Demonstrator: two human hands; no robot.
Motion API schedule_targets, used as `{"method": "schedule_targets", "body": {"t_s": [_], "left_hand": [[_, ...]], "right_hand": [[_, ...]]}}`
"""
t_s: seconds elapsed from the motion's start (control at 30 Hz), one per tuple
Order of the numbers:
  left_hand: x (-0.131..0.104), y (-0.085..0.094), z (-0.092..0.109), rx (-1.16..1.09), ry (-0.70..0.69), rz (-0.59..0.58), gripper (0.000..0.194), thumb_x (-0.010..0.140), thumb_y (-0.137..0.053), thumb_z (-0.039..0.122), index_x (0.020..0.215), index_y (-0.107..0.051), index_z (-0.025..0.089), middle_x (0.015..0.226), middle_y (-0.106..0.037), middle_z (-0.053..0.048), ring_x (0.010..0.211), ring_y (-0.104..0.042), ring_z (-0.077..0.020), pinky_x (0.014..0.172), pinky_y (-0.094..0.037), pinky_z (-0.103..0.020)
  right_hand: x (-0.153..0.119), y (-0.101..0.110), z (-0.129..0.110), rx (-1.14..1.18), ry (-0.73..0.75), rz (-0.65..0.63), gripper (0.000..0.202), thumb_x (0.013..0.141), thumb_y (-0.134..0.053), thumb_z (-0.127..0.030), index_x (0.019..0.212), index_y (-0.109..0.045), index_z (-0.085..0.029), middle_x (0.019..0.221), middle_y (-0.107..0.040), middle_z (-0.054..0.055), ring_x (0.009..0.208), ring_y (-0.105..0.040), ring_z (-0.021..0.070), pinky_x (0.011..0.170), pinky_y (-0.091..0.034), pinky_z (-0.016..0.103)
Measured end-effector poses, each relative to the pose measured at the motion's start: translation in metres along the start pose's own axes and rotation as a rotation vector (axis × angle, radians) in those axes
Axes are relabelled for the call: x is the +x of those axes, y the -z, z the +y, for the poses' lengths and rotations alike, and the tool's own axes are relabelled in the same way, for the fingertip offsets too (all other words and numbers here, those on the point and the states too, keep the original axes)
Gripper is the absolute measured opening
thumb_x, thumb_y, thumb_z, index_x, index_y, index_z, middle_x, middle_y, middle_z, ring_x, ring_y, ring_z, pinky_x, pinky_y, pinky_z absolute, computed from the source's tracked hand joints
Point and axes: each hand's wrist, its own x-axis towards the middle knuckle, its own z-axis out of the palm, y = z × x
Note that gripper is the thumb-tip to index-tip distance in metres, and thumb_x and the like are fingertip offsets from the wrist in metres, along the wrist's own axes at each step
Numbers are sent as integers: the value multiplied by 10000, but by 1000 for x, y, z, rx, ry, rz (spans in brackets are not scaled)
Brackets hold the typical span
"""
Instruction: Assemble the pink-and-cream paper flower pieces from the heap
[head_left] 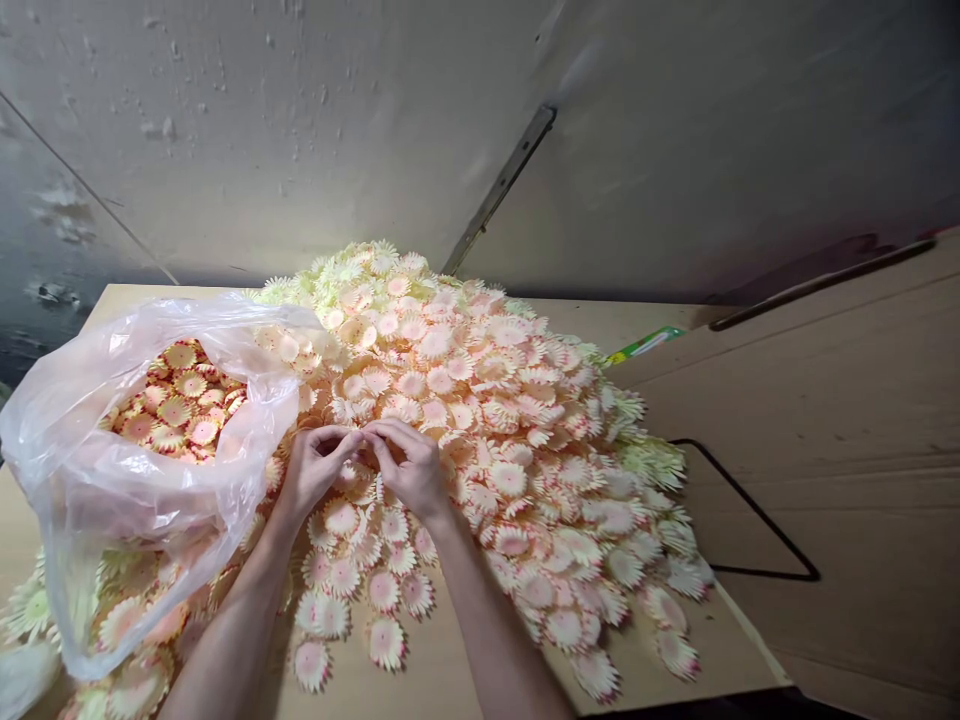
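My left hand (321, 464) and my right hand (412, 472) meet at the fingertips over the front of a large pile of artificial flower heads (517, 420). Both hands are closed in a pinch. Whatever lies between the fingers is too small or hidden to make out. The flower heads are flat and fringed, pale cream and pink, with some greenish ones at the edges. Left of my left hand stands an open, translucent plastic bag (247, 500). Smaller yellow flower heads with red tips (176, 408) fill it.
The light wooden table (435, 665) carries the pile, with loose flower heads along its front. Behind rises a grey wall (360, 130) with a metal strip (510, 175). A cardboard sheet (847, 460) stands at the right, near a green packet (645, 345) and a bent black rod (757, 505).
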Motion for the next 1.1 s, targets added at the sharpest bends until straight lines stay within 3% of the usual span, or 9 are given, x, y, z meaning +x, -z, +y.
{"method": "schedule_targets", "body": {"t_s": [0.33, 0.53, 0.67, 0.8, 0.93, 1.1], "left_hand": [[-1, -2, 0, -4, -40, 23, 366, 743, -793, 435, 702, -562, 155, 579, -519, 43, 506, -469, -75, 489, -347, -186], [-1, -1, -4, -28, -29, 14, 411, 726, -799, 470, 697, -529, 161, 599, -499, 53, 490, -450, -65, 465, -336, -183], [0, -1, -1, -83, -24, -5, 437, 702, -807, 524, 722, -581, 150, 627, -562, 25, 557, -523, -93, 544, -424, -199], [1, -1, -3, -200, -15, -26, 490, 836, -620, 631, 831, -657, 143, 729, -650, -32, 644, -602, -131, 641, -495, -238], [1, 1, -6, -169, -18, -68, 369, 823, -714, 501, 819, -694, 132, 734, -673, -36, 671, -613, -130, 678, -494, -227], [0, 2, -5, -150, 10, -40, 326, 790, -756, 449, 809, -730, 125, 743, -710, -52, 668, -633, -147, 675, -497, -241]], "right_hand": [[-4, -13, -3, -107, 7, 116, 132, 952, -478, -151, 915, -593, -204, 856, -664, 63, 807, -644, 179, 746, -543, 304], [-6, -21, -4, -141, -54, 179, 132, 964, -465, -169, 906, -578, -205, 840, -650, 65, 787, -632, 182, 722, -535, 304], [-7, -18, -4, -84, -127, 132, 111, 981, -498, -230, 930, -596, -214, 835, -684, 54, 744, -644, 167, 684, -529, 277], [-4, -13, -4, -1, -119, 143, 125, 995, -485, -238, 940, -595, -210, 844, -663, 48, 780, -641, 164, 727, -537, 280], [-2, -12, -4, 18, -26, 160, 113, 981, -502, -188, 941, -607, -199, 930, -653, 75, 920, -633, 185, 825, -542, 329], [-1, -7, -1, -77, 52, 132, 109, 959, -547, -161, 932, -646, -198, 935, -640, 79, 941, -603, 199, 818, -540, 351]]}}
